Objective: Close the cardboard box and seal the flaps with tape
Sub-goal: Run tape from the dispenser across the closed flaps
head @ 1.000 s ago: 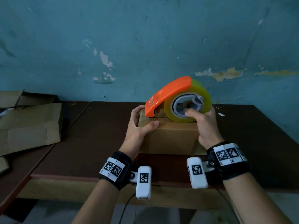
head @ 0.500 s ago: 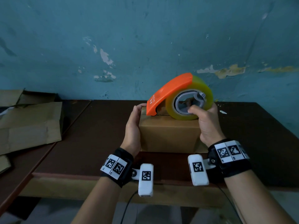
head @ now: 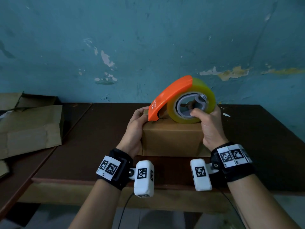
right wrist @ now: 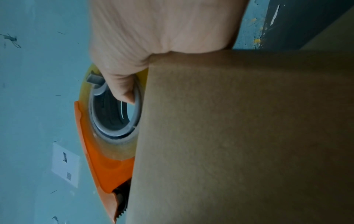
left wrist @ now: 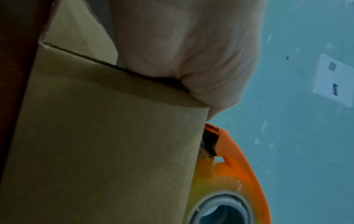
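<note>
A small brown cardboard box [head: 171, 139] stands on the dark wooden table [head: 99, 146] with its top flaps down. On its top rests an orange tape dispenser [head: 166, 98] with a yellowish tape roll [head: 206, 90], its nose at the top left edge. My right hand [head: 201, 116] grips the roll's grey core. My left hand [head: 140, 116] holds the box's left side, fingers curled over the top left corner. The left wrist view shows the left hand [left wrist: 182, 53] against the box [left wrist: 105, 136] beside the dispenser [left wrist: 241, 166]. In the right wrist view the thumb of the right hand [right wrist: 153, 37] hooks the dispenser [right wrist: 99, 159] above the box [right wrist: 229, 136].
Flattened cardboard pieces [head: 29, 126] lie on the adjoining table at the left. A peeling blue wall [head: 148, 47] rises right behind the table. The table's front edge [head: 82, 180] runs just below my wrists. A white scrap [head: 226, 115] lies at the back right.
My left thumb has left the box's front face, and the hand now lies along the left side and top corner. The dispenser has stayed on the box top.
</note>
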The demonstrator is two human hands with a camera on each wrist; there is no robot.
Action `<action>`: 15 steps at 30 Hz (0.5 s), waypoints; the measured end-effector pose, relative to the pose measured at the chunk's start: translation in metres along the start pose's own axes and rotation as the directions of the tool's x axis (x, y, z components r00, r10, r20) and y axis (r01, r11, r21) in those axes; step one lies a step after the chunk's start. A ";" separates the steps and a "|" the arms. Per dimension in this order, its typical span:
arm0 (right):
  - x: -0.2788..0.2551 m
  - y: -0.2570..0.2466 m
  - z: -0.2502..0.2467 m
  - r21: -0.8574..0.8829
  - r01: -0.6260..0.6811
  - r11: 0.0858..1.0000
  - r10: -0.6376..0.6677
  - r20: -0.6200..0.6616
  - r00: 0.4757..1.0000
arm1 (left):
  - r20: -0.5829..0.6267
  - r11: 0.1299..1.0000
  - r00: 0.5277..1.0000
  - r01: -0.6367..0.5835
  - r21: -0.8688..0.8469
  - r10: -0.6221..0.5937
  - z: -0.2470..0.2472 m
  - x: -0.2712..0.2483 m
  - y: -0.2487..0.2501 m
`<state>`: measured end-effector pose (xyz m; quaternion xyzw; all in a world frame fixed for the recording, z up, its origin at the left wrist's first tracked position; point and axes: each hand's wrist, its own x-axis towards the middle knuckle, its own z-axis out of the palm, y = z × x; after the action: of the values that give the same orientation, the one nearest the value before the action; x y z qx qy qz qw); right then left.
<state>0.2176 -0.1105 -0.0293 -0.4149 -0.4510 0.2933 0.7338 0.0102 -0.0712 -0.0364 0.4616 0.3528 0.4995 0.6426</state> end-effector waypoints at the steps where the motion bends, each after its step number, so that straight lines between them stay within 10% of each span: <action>1: 0.000 0.000 0.000 0.003 -0.003 1.000 0.003 -0.007 1.000 | -0.008 1.000 1.000 -0.001 0.000 0.001 0.001 -0.001 -0.001; 15: -0.006 -0.006 0.004 0.086 0.028 0.996 -0.019 -0.096 0.995 | 0.004 0.999 1.000 -0.029 -0.022 0.029 -0.002 -0.003 -0.003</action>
<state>0.2119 -0.1164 -0.0256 -0.3908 -0.4071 0.2839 0.7752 0.0088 -0.0737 -0.0401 0.4605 0.3392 0.5119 0.6410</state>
